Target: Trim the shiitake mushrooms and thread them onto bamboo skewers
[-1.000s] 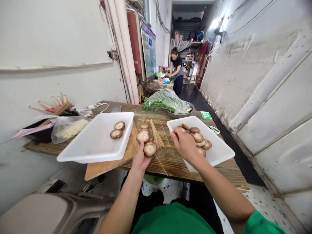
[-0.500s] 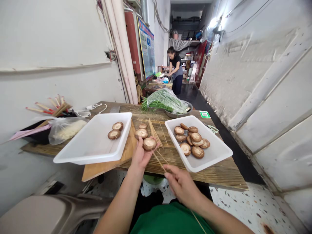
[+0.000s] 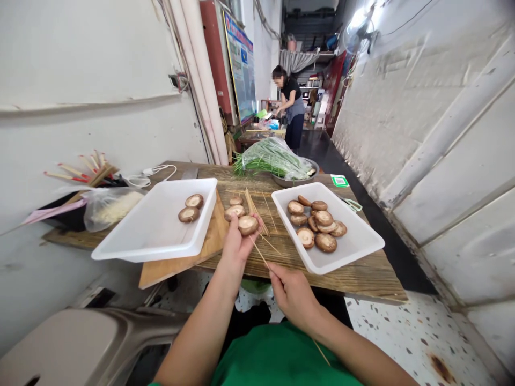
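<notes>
A brown shiitake mushroom [image 3: 248, 225] is held between the fingers of my left hand [image 3: 236, 241], its pale underside facing up. My right hand [image 3: 290, 289] is closed on a thin bamboo skewer [image 3: 260, 254]; the skewer's front end meets the near edge of that mushroom, and its tail sticks out below my wrist. Whether the tip has entered the mushroom, I cannot tell. Just beyond my left hand, two more mushrooms [image 3: 235, 211] lie on the wooden table. A bundle of loose skewers [image 3: 252, 206] rests beside them.
On the right, a white tray [image 3: 346, 262] holds several mushrooms; the left white tray [image 3: 140, 225] holds two, overlapping a wooden board [image 3: 181, 266]. Bagged green stalks [image 3: 273, 158] lie in a metal bowl at the back. Green-handled scissors [image 3: 353, 204] are beyond the right tray. Another person [image 3: 290, 104] works farther off.
My right hand has brought the skewer closer in line with the mushroom, its end now at the mushroom's edge. My left hand still holds the mushroom. The view has shifted slightly.
</notes>
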`<move>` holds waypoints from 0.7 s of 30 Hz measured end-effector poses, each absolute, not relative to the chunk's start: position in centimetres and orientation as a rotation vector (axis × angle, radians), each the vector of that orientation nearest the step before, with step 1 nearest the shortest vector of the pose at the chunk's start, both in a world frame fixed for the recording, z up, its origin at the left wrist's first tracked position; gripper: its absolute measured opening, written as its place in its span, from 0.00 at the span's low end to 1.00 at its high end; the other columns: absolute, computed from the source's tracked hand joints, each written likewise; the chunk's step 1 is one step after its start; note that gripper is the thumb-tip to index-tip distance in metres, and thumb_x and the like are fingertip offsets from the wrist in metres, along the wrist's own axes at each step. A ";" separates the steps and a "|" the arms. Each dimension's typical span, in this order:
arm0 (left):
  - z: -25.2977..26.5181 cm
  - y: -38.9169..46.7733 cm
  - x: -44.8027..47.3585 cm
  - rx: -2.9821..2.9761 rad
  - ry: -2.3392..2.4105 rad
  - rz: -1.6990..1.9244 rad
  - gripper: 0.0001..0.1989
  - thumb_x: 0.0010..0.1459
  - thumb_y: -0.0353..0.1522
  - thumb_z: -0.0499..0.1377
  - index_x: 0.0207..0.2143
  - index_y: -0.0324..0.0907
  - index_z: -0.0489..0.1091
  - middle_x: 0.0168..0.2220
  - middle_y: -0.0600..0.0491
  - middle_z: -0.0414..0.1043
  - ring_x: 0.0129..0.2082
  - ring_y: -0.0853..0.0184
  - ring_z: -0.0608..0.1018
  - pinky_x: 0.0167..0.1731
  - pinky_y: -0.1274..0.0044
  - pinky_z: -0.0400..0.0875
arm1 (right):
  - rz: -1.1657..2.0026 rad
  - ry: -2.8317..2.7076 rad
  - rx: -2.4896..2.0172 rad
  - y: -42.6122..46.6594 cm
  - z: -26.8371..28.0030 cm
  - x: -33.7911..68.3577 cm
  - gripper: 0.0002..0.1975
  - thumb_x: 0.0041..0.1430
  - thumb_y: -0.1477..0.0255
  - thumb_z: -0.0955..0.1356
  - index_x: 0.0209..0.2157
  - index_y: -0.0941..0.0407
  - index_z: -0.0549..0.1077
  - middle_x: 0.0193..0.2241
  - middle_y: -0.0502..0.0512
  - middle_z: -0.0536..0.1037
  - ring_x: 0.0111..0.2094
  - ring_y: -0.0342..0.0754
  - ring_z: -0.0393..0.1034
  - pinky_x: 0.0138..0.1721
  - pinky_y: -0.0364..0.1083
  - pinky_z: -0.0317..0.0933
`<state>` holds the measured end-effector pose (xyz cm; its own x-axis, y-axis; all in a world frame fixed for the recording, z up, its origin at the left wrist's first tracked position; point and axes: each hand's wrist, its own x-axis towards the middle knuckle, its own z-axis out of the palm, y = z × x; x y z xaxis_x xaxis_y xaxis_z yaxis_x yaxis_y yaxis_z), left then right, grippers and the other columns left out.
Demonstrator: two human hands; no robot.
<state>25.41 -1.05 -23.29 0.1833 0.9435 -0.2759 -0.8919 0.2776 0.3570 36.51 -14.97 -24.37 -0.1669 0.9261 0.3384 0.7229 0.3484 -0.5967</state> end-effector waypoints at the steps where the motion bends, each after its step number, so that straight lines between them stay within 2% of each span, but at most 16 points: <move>1: -23.2 -1.0 25.5 0.129 0.486 1.303 0.17 0.60 0.39 0.47 0.37 0.33 0.65 0.31 0.44 0.71 0.32 0.65 0.75 0.31 0.71 0.74 | 0.404 -1.934 -1.428 -14.9 -24.3 36.4 0.17 0.59 0.77 0.57 0.44 0.60 0.71 0.28 0.56 0.77 0.26 0.45 0.70 0.29 0.41 0.60; 12: -22.9 -1.1 25.9 0.173 0.482 1.336 0.17 0.60 0.40 0.48 0.36 0.34 0.66 0.30 0.46 0.70 0.31 0.66 0.75 0.32 0.71 0.74 | 0.422 -1.888 -1.402 -14.6 -24.3 36.2 0.14 0.58 0.78 0.57 0.33 0.60 0.72 0.24 0.54 0.74 0.23 0.43 0.67 0.26 0.40 0.57; 21: -23.1 -1.4 26.1 0.231 0.472 1.374 0.15 0.60 0.39 0.48 0.41 0.37 0.64 0.31 0.47 0.71 0.32 0.67 0.75 0.33 0.71 0.73 | 0.417 -1.862 -1.387 -14.5 -24.4 36.1 0.14 0.58 0.77 0.57 0.36 0.60 0.73 0.26 0.56 0.76 0.25 0.45 0.69 0.28 0.41 0.59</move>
